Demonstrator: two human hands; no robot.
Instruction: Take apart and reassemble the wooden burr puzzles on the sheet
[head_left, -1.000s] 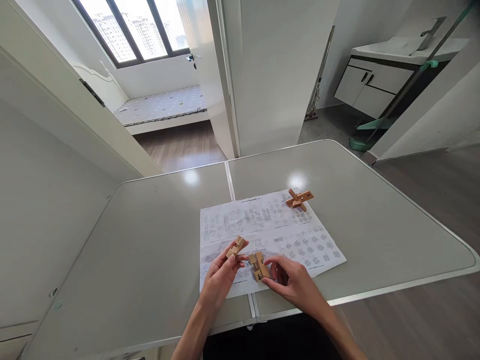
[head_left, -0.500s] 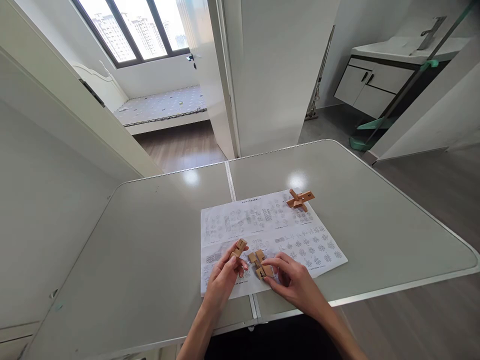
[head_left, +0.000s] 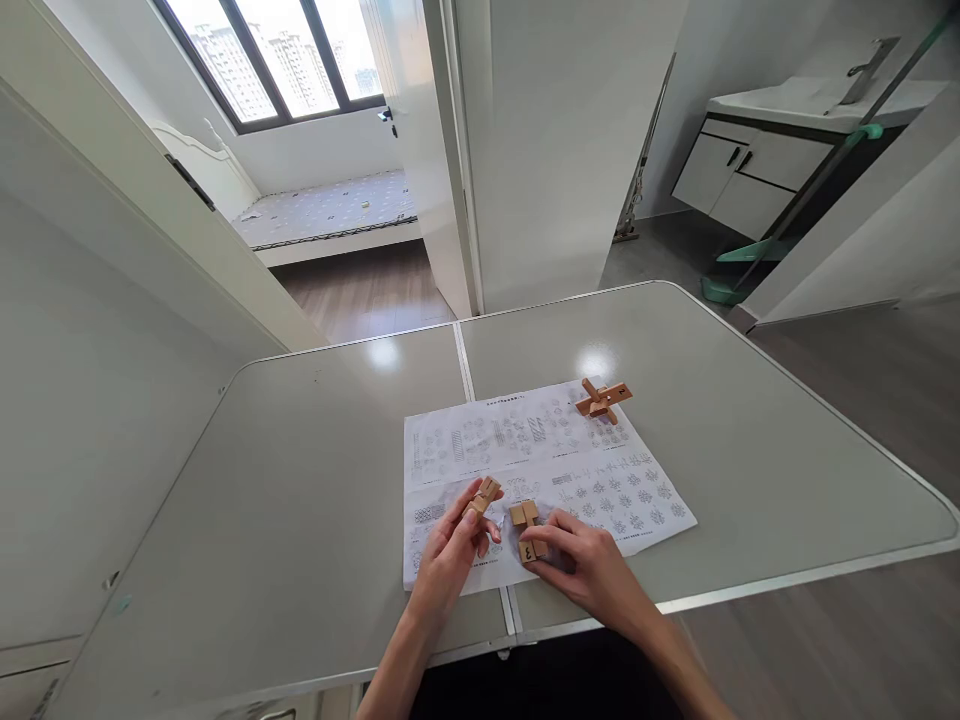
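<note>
My left hand [head_left: 448, 545] is closed on a notched wooden puzzle piece [head_left: 486, 494], its upper end sticking out past the fingertips. To the right, my right hand [head_left: 581, 555] pinches a pair of notched wooden puzzle pieces [head_left: 526, 514] by their near end, where a black number 3 shows. A small gap separates the wood in one hand from the wood in the other. Both hands are above the lower part of a printed instruction sheet [head_left: 517, 450]. An assembled cross-shaped wooden puzzle [head_left: 602, 400] rests on the sheet's far right corner.
The sheet lies on a grey-green table [head_left: 322, 520] with a pale metal rim and a seam down its middle. Beyond its far edge are a door [head_left: 416, 150] and a bed [head_left: 330, 210]. A washbasin cabinet [head_left: 750, 175] stands at far right.
The pieces in my right hand have turned more upright and come closer together, shifting slightly right. The piece in my left hand has tilted a little to the right.
</note>
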